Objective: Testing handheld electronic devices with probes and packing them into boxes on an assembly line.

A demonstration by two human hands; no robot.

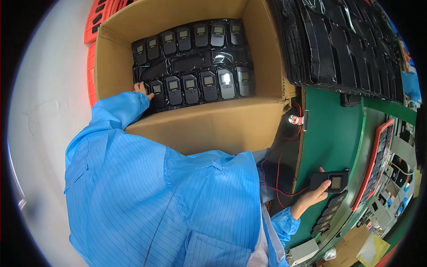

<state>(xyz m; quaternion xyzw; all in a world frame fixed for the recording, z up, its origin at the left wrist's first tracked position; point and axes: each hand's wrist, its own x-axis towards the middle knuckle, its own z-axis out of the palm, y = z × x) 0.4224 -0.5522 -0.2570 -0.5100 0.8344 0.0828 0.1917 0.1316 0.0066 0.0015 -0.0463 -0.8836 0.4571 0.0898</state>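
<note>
My left hand [144,90] reaches into a cardboard box [209,127] at its near left corner. Its fingers and thumb are closed around the end handheld device of the near row, which they partly cover. Beside it stand several more dark handheld devices [191,88] with small screens, seated in a black plastic tray [188,63]; a second row lies along the far side. Low on the right, above a green work surface [324,133], my right hand [316,195] grips a black handheld device [336,182], thumb lying on its front and screen facing up.
Stacked black plastic trays [342,49] rise to the right of the box. A metal clip [296,119] with red wires sits at the green surface's edge. More dark devices [328,213] line up near my right hand. A red tray [373,164] stands beyond; red crates [92,66] are behind the box.
</note>
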